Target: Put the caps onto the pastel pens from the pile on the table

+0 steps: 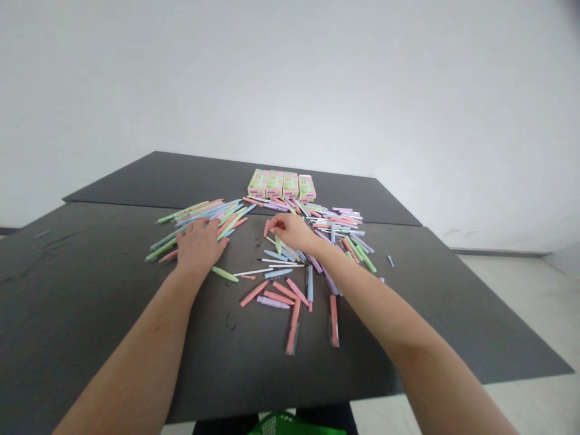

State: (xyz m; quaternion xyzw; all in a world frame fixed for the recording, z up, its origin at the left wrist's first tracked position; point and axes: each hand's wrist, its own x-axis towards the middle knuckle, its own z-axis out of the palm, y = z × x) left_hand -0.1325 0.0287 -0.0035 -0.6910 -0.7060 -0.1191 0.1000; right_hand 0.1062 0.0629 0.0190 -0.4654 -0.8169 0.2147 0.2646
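Slanting away rightward, pens point(231, 221) under left hand point(199, 244), roughly parallel

**Pastel overload on a near-black tabletop point(235, 374)**

So the long pens point(194, 210) are mint green, coral pink and light blue, with a bit of lilac mixed in. Loose pen pieces point(310, 284) run the same four shades, plus some thin white sticks point(285, 265). Boxes point(275, 183) are pink and pale green with printing on them. Wall's point(290, 78) a plain greyish white, and the bright green thing point(301, 426) at the bottom has a pale dotted patch.
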